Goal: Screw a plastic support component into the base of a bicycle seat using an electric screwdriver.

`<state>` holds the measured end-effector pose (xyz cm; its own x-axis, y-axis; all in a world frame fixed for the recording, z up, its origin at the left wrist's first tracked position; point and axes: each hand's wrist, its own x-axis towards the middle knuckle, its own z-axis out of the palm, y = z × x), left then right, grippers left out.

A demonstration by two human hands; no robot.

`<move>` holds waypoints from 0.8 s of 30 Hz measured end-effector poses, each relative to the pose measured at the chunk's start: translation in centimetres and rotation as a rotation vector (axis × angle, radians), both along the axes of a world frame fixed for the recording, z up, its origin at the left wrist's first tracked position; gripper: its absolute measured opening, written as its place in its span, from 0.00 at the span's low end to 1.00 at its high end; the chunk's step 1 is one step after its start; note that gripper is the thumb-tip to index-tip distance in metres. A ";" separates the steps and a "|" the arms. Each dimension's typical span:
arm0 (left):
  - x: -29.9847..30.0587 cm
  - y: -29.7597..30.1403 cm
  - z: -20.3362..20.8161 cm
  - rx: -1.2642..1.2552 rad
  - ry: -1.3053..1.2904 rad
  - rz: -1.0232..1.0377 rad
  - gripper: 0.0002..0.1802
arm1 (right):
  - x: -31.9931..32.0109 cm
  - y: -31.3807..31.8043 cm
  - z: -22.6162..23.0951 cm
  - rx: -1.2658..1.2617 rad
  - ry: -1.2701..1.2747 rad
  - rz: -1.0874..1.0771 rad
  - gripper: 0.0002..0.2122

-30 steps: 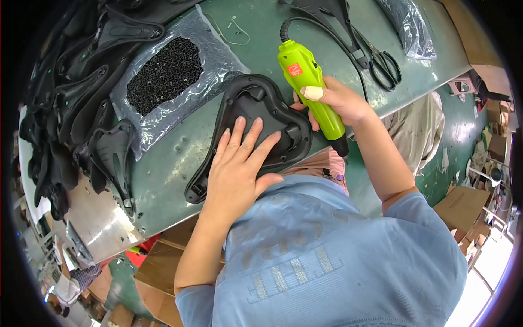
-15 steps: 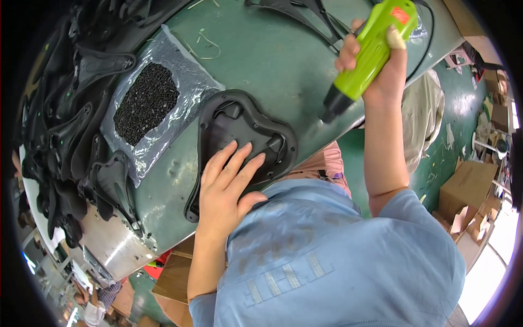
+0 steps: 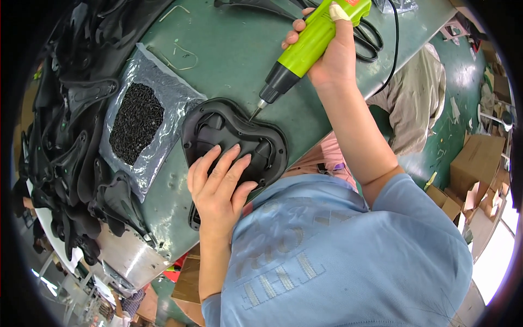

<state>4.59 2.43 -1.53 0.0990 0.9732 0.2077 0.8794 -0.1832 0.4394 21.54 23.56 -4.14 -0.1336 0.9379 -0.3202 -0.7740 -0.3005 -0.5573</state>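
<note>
A black bicycle saddle point(image 3: 224, 123) lies underside up at the table's front edge, with screw holes around its rim. Across its hollow rests my left hand point(image 3: 215, 185), fingers stretched out and lying flat on it. My right hand point(image 3: 330, 52) is wrapped round a lime-green electric screwdriver point(image 3: 308, 50) with a black nose. The tool slants down to the left, and its thin bit meets the saddle's far rim. Whether a screw sits under the tip is too small to tell. Beside the saddle is a clear plastic bag point(image 3: 188, 98) holding many small black screws point(image 3: 136, 122).
A heap of black saddle parts point(image 3: 71, 125) covers the left of the green table point(image 3: 229, 65). Black cable point(image 3: 396, 49) trails from the tool at the far right. Cardboard boxes point(image 3: 475, 163) stand on the floor to the right, and draped beige cloth point(image 3: 419, 98) hangs near the table edge.
My right hand has brought the screwdriver left, from beyond the table's front edge to the saddle's rim. My left hand stays on the saddle. The whole view has shifted slightly.
</note>
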 end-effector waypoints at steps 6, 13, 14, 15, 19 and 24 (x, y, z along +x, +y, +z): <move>0.2 -0.5 -0.1 0.006 0.033 0.009 0.19 | 0.4 0.1 -0.4 -0.003 0.005 0.026 0.17; -0.1 -0.4 -0.2 -0.011 0.002 -0.003 0.20 | -0.1 -0.3 -0.5 -0.028 0.022 0.022 0.17; -0.1 -0.4 -0.1 -0.023 -0.016 -0.003 0.20 | -0.2 -0.5 -0.7 -0.035 0.035 0.050 0.17; 0.0 -0.4 -0.1 -0.024 -0.018 -0.006 0.20 | -0.3 -0.6 -0.6 -0.022 0.014 0.047 0.17; 0.3 -0.6 0.1 -0.090 -0.026 0.055 0.21 | -0.1 -0.5 -0.9 -0.030 0.019 0.049 0.18; 0.1 -0.7 -0.2 -0.073 -0.038 0.039 0.21 | 0.2 0.2 -0.9 -0.058 0.029 -0.002 0.18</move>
